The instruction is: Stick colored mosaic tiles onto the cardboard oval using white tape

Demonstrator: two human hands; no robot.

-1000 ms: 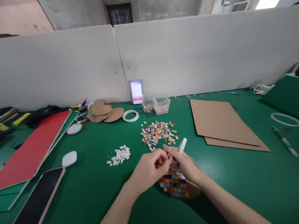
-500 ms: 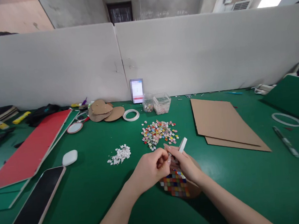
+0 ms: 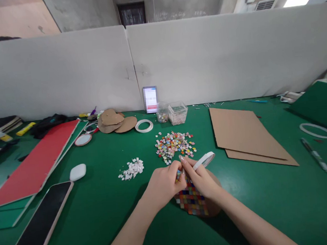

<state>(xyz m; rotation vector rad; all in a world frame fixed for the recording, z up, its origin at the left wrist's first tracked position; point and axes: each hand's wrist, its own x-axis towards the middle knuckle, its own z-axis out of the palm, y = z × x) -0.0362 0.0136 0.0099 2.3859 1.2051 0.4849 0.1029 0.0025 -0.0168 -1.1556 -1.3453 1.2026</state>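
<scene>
My right hand (image 3: 202, 181) is closed around a narrow roll of white tape (image 3: 207, 159), which sticks out beyond the fingers. My left hand (image 3: 164, 182) is pinched, its fingertips meeting those of the right; whatever lies between them is too small to make out. Under both hands is a round cardboard disc (image 3: 215, 205), partly covered with rows of colourful mosaic tiles (image 3: 192, 202). Just beyond the fingertips spreads a pile of loose coloured tiles (image 3: 172, 142). White paper scraps (image 3: 131, 169) lie to the left.
A phone (image 3: 42, 220) and white case (image 3: 77, 172) lie left, near a red board (image 3: 38, 164). Cardboard discs (image 3: 126, 124), a white ring (image 3: 144, 126) and a clear box (image 3: 178, 113) stand at the back. To the right are cardboard sheets (image 3: 238, 127) and a pen (image 3: 315, 155).
The tape roll has turned in my right hand, showing more of its ring. My fingertips have come closer together. The view has shifted slightly.
</scene>
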